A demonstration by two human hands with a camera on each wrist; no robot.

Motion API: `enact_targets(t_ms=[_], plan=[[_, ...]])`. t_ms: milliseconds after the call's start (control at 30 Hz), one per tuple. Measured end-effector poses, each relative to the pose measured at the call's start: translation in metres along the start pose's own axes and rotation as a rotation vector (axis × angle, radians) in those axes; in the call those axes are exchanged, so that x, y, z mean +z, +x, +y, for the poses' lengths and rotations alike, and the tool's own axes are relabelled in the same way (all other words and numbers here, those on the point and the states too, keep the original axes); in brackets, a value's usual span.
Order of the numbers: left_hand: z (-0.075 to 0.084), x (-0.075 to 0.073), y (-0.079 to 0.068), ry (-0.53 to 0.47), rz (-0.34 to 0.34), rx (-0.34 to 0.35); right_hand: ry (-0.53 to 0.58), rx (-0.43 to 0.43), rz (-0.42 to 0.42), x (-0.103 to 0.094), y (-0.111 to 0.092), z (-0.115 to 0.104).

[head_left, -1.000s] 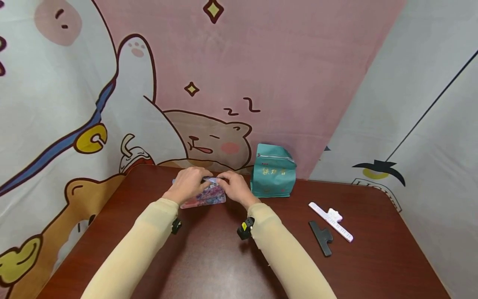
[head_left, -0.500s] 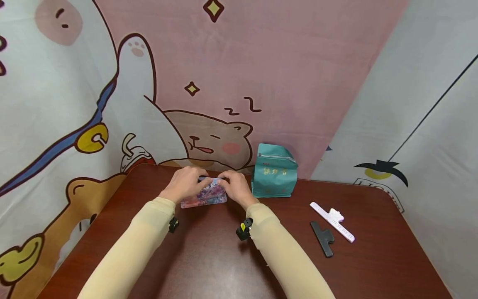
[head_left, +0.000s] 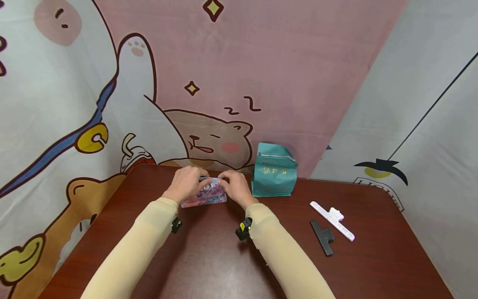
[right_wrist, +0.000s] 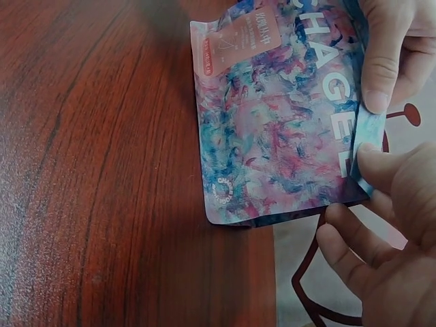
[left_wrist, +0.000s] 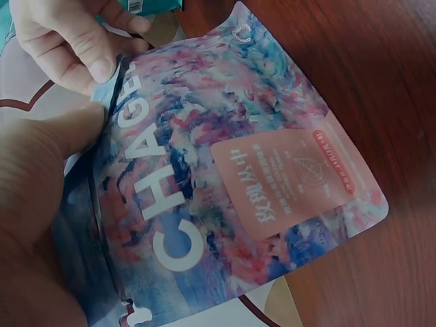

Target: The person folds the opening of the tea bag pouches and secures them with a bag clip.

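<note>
A glossy pouch [head_left: 204,198] in blue, pink and purple, with white CHAGEE lettering and a peach label [left_wrist: 279,180], is at the table's far side. My left hand [head_left: 186,183] grips its upper edge, thumb on the printed front. Close beside it, the thumb and fingers of my right hand [head_left: 237,189] pinch the same edge nearer the other corner. A pale blue strip [right_wrist: 368,129] of the top lies folded over between the two thumbs. At one end of the top seam a small white tab [left_wrist: 138,314] shows. Most of the left fingers are hidden behind the pouch.
A teal bag [head_left: 274,176] stands upright just right of my right hand. Further right a white bag clip [head_left: 332,220] and a black bag clip [head_left: 322,237] lie on the reddish-brown table [head_left: 209,257]. A cartoon-printed cloth [head_left: 291,70] hangs behind the table's far edge.
The pouch's pale top flap, raised between the hands a second ago, is turned down, and more lettering shows. Both hands keep their hold with small shifts. The teal bag and clips stay put.
</note>
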State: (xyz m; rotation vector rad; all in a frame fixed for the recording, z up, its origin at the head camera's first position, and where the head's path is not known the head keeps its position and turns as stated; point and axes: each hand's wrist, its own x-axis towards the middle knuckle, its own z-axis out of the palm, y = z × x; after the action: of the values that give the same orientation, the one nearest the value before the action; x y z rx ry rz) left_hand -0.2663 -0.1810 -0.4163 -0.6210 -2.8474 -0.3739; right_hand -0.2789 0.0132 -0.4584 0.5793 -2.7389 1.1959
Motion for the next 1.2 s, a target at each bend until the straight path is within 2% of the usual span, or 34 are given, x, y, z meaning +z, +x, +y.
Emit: enact_targets(t_ms=[200,333,500,700,800,1067,1200], plan=[[0.000,0.002,0.000,-0.003,0.037,0.020,-0.023,-0.025,-0.042,0.001,0.001,0.001],[0.000,0.004,-0.001,-0.002,0.050,0.029,-0.008,-0.043,-0.039,0.004,0.000,0.003],[0.003,0.004,0.000,-0.002,0.047,0.028,0.018,-0.052,0.003,0.005,-0.001,0.003],[0.007,0.003,0.002,-0.004,0.026,0.012,-0.013,-0.138,0.107,0.009,-0.002,0.005],[0.009,0.003,0.002,-0.021,0.024,0.008,-0.013,-0.154,0.125,0.010,-0.002,0.005],[0.009,0.003,0.002,-0.023,0.071,0.042,0.064,-0.087,0.021,0.009,0.000,0.006],[0.008,0.005,0.002,-0.021,0.085,0.052,0.074,-0.108,0.037,0.009,0.000,0.007]])
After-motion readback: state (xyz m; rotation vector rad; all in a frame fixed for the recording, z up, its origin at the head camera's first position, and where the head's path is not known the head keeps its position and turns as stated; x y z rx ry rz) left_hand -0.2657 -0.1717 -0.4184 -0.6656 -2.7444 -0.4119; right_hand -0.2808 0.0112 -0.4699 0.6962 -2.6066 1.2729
